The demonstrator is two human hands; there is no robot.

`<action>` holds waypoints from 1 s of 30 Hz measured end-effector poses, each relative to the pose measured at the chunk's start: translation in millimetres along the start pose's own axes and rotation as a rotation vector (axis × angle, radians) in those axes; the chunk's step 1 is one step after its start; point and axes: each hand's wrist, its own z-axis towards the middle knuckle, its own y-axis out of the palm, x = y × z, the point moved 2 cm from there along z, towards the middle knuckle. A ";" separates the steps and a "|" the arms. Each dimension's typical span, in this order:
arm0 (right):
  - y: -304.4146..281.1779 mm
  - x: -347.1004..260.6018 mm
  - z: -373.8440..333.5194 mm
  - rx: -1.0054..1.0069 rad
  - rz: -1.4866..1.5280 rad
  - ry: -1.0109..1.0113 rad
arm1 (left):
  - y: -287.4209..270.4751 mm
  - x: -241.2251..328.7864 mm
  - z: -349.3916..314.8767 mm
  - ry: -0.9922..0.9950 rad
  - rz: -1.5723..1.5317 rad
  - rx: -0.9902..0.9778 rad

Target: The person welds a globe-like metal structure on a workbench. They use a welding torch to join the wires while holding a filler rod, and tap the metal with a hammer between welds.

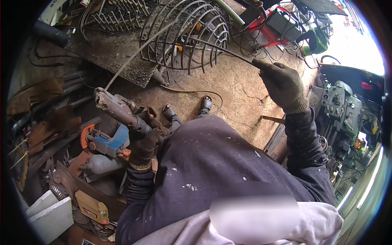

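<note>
Left hand (145, 147) grasps brown handheld tool (122, 113), extending toward 11 o'clock. Right hand (283, 83) grips thin rod (237, 56), extending toward 10 o'clock.

Daylight burns out to white at upper right, where light tubes (372, 178) also glow lower down; the floor (241, 85) is bright, the left side dim. Edges curve into black; an oval patch low down is blurred.

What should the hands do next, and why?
Maybe the left hand could gently tilt its tool, bringing the tip of the long rod closer to the dark rod in the right hand. Both rods reach over the curved metal cage, and their far ends look close together, though I can't tell whether either touches it.
</note>
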 end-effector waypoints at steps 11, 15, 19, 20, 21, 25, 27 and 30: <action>3.8 7.9 -5.4 0.054 0.012 -0.013 | -17.4 10.5 -9.7 0.077 0.384 0.047; 7.6 5.6 -5.8 0.092 0.034 -0.022 | -41.9 10.6 -13.7 0.030 0.428 0.070; 5.9 1.0 -6.6 0.101 -0.041 -0.051 | -48.3 31.8 -16.5 0.016 0.364 0.107; 6.8 1.1 -7.6 0.107 -0.037 -0.048 | -50.5 33.6 -18.3 0.053 0.373 0.108; 7.6 1.7 -8.1 0.102 -0.035 -0.040 | -45.8 40.1 -17.0 0.090 0.380 0.106; 6.0 -0.8 -8.4 0.107 -0.015 -0.033 | -49.6 29.9 -18.1 0.067 0.381 0.116; 5.0 0.6 -8.8 0.095 -0.046 -0.035 | -46.4 31.3 -17.0 0.203 0.468 0.093; 3.2 0.4 -8.4 0.111 -0.063 -0.057 | -30.4 36.6 -17.4 -0.086 0.362 0.054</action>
